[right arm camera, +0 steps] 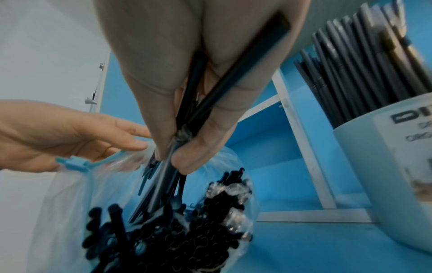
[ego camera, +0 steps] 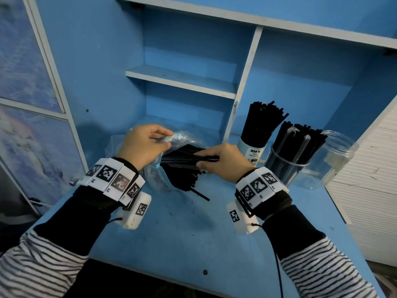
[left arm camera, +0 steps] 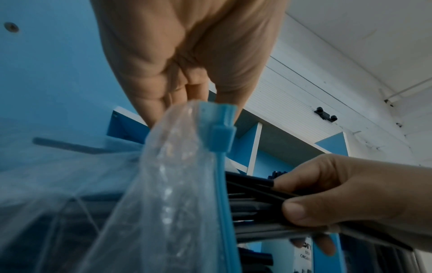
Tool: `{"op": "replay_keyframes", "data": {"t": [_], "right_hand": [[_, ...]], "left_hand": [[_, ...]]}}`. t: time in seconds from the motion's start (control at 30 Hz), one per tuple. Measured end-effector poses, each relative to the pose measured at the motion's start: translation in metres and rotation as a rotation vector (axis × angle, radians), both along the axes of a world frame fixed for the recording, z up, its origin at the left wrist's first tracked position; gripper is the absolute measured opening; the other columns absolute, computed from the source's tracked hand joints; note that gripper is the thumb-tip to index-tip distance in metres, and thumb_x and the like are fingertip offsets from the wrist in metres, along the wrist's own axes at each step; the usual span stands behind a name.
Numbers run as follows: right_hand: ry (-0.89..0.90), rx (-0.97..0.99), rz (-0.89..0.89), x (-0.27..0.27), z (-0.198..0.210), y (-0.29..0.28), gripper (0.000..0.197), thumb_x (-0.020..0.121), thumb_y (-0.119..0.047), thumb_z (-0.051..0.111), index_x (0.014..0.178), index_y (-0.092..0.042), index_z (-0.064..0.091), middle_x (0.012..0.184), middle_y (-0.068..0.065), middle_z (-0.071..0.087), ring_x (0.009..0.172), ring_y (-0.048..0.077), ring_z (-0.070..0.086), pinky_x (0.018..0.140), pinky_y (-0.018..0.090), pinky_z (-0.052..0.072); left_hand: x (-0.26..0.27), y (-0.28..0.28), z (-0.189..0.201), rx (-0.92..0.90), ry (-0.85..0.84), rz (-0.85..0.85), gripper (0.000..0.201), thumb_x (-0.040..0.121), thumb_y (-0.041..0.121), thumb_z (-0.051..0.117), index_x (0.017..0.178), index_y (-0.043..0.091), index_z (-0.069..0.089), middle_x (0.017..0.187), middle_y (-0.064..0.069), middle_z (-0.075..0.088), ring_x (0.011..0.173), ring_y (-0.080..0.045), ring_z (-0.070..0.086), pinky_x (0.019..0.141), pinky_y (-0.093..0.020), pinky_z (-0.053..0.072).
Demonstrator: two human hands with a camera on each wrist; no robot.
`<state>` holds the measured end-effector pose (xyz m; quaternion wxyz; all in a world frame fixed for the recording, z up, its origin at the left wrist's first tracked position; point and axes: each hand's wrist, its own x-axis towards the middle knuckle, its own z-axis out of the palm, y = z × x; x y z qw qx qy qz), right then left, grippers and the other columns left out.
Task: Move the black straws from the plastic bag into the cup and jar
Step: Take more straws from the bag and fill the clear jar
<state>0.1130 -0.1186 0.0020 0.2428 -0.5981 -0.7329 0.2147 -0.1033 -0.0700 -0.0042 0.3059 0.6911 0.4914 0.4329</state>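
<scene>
Drawing a small bunch of thin black plastic straws out of the crumpled clear plastic bag is the step in hand, judging from how things lie. Left of centre in the head view, the left hand pinches the bag's mouth, thumb and fingers closed on the film beside its blue zip strip. At centre, the right hand has its fingers clamped round the bunch, thumb on one side, the others opposite; the straws' far ends are still among the loose ones inside the bag. The bag lies on the blue tabletop, and one straw pokes out of it onto the surface.

At the right of the frame stand the pale cup with printed lettering and, just beside it, the clear plastic jar; both already hold many upright straws.

To do this well, the left hand should probably keep the mouth held wide and steady while the right pulls along the straws' length, so none snag on the zip strip or drag neighbours out. The grip looks crossed in the right wrist view, so squaring the bunch before lowering it would help. The jar seems to have more room.
</scene>
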Motion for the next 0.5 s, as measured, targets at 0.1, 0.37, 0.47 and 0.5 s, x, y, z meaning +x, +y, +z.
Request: {"op": "replay_keyframes", "data": {"t": [0.1,0.37,0.47,0.5], "right_hand": [[-0.023,-0.003,-0.001,0.015,0.006,-0.010,0.029,0.088,-0.025,0.069,0.117,-0.026,0.070,0.101,-0.010,0.072,0.061,-0.014,0.059,0.067,-0.001,0.043],[-0.074,0.015,0.002,0.042,0.027,-0.044,0.025,0.087,-0.019,0.071,0.110,-0.028,0.073,0.090,-0.002,0.075,0.069,0.012,0.068,0.072,0.013,0.053],[-0.107,0.035,0.012,0.047,0.037,-0.055,0.023,0.086,-0.018,0.071,0.107,-0.026,0.074,0.085,0.000,0.075,0.067,0.011,0.068,0.067,0.009,0.049],[-0.124,0.038,0.013,0.048,0.040,-0.058,0.023,0.086,-0.018,0.071,0.107,-0.028,0.074,0.083,0.001,0.074,0.067,0.011,0.067,0.067,0.009,0.049]], "left_hand": [[0.003,-0.002,-0.003,0.052,0.049,0.052,0.022,0.082,0.009,0.072,0.099,0.024,0.070,0.105,0.007,0.069,0.094,-0.006,0.063,0.075,-0.007,0.042],[0.049,-0.037,0.001,0.344,0.355,-0.253,0.059,0.069,0.045,0.081,0.123,0.034,0.058,0.116,0.020,0.058,0.108,0.001,0.053,0.095,-0.017,0.037],[0.077,-0.044,-0.004,0.398,0.546,-0.376,0.075,0.068,0.043,0.081,0.135,0.026,0.049,0.129,0.011,0.056,0.117,-0.008,0.051,0.099,-0.022,0.036],[0.085,-0.043,-0.006,0.422,0.595,-0.387,0.073,0.070,0.042,0.079,0.134,0.026,0.048,0.128,0.010,0.057,0.116,-0.012,0.053,0.099,-0.026,0.039]]}}
